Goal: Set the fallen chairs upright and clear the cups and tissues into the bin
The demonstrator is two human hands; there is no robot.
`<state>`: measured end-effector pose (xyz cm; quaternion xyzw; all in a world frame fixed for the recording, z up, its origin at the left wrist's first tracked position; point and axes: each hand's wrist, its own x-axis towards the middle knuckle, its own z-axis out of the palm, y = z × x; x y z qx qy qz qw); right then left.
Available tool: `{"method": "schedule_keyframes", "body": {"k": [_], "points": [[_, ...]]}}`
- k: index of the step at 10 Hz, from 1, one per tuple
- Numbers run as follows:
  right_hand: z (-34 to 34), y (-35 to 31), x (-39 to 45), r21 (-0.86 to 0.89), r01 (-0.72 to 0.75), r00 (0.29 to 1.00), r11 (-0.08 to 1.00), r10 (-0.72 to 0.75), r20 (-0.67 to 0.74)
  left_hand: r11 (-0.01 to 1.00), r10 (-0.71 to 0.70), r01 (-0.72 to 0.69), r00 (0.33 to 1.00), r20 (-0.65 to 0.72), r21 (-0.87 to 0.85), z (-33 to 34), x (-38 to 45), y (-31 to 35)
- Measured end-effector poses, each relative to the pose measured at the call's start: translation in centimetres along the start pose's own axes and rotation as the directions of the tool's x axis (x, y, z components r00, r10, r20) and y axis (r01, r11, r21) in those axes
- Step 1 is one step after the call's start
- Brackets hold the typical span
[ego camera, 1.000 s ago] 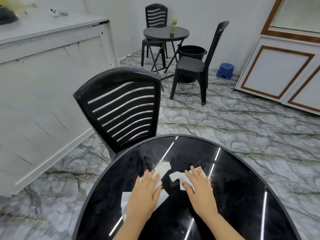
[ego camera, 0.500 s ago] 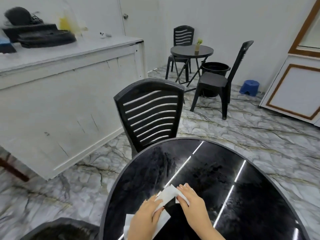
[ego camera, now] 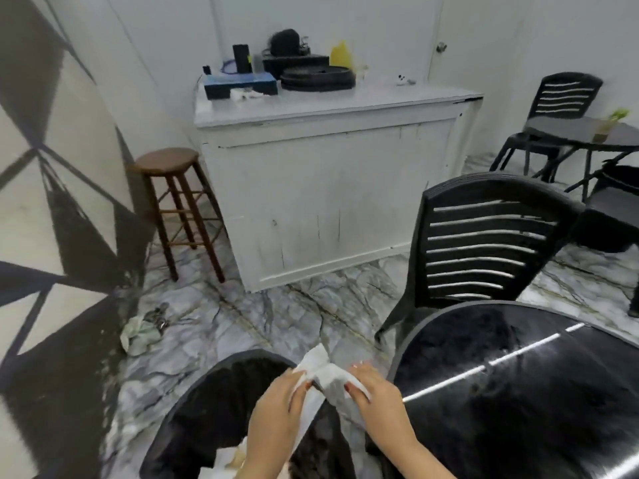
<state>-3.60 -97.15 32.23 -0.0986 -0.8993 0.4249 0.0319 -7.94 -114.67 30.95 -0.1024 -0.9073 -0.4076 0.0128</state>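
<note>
Both of my hands hold a bunch of white tissues point(ego camera: 325, 373) over the open black bin point(ego camera: 193, 402) on the floor to the left of the round black table point(ego camera: 518, 392). My left hand point(ego camera: 276, 406) grips the tissues' left side, and my right hand point(ego camera: 377, 399) pinches the right side. Pale rubbish lies inside the bin at the bottom edge of the view. A black slatted chair point(ego camera: 484, 243) stands upright at the table's far side.
A white counter point(ego camera: 328, 188) with clutter on top stands ahead, a wooden stool point(ego camera: 173, 209) to its left. A crumpled greenish cloth point(ego camera: 140, 335) lies on the marble floor. A second black table point(ego camera: 594, 138) and more upright chairs point(ego camera: 560, 98) are at the right.
My hands gathered the tissues off the black table and carried them left, over the bin. My view swung left, bringing the bin, stool and patterned wall into sight.
</note>
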Motion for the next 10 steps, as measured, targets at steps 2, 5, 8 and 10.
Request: {"method": "schedule_keyframes", "body": {"k": [2,5,8,10], "points": [[11.4,-3.1,-0.7,-0.015,-0.053,0.986,0.998,0.055,0.155,0.977,-0.197,0.190,0.978,-0.065,-0.099,-5.0,-2.7,-8.7],[23.8,3.3,-2.1,0.050,-0.175,0.942,0.983,0.153,0.299,0.900,-0.432,0.426,0.900,-0.055,-0.093,-1.0,-6.5,-19.6],[30.9,10.8,-1.2,-0.160,-0.058,0.919,0.985,0.115,0.376,0.856,-0.504,0.506,0.862,0.053,-0.102,5.9,-7.4,-28.2],[30.9,10.8,-1.1,-0.289,-0.050,0.880,0.956,0.179,0.441,0.861,-0.499,0.484,0.863,0.074,0.157,6.0,-7.6,-29.9]]}}
